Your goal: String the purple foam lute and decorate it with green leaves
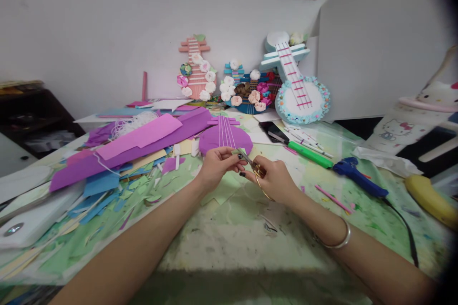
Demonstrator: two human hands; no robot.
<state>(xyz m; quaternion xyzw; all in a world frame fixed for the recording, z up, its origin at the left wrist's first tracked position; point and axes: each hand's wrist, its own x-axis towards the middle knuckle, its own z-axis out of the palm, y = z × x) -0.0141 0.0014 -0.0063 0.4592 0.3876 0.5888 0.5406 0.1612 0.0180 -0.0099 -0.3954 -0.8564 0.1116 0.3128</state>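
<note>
My left hand (pixel 218 166) pinches a small green piece of paper (pixel 245 144), its fingertips pointing right. My right hand (pixel 277 178) grips gold-handled scissors (pixel 258 170), whose blades point up and left to the paper. How far the blades are apart is too small to tell. Just behind both hands lies a purple lute-shaped craft piece (pixel 211 140) with white strings and crossbars at its neck. Pale green paper (pixel 225 191) lies on the table below my hands.
Purple and pink sheets (pixel 143 138), white string (pixel 130 124) and paper scraps crowd the left. On the right are a green-bodied cutter (pixel 309 153), a blue glue gun (pixel 361 178) with its cord, a yellow banana-shaped thing (pixel 429 198) and a cup (pixel 397 124). Decorated instrument crafts (pixel 298 90) stand behind.
</note>
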